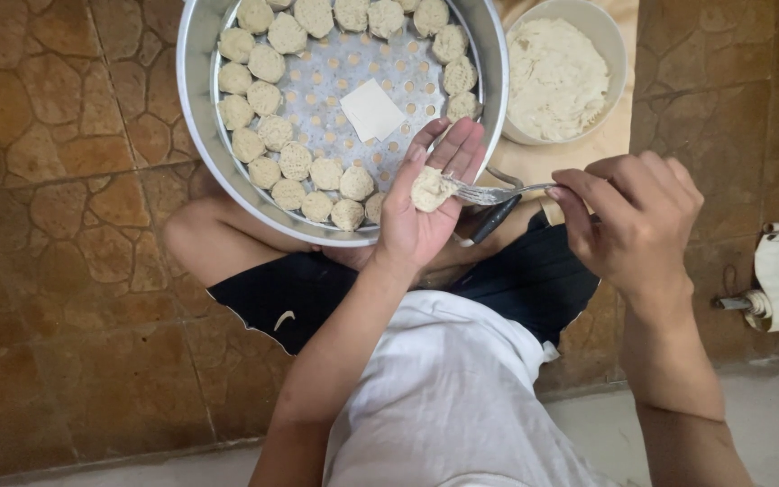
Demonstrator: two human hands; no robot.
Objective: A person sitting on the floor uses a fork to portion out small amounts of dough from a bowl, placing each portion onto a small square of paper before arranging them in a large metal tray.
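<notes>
The fork (498,191) lies nearly level across mid-frame, prongs pointing left into the dumpling (431,188) resting in the left hand (427,203), whose fingers are open and slightly cupped beneath it. The right hand (633,221), right of centre, pinches the fork's handle with curled fingers. Roughly two dozen dumplings ring the steamer tray (200,108) at upper centre; one bowl (610,41) of filling sits at upper right.
</notes>
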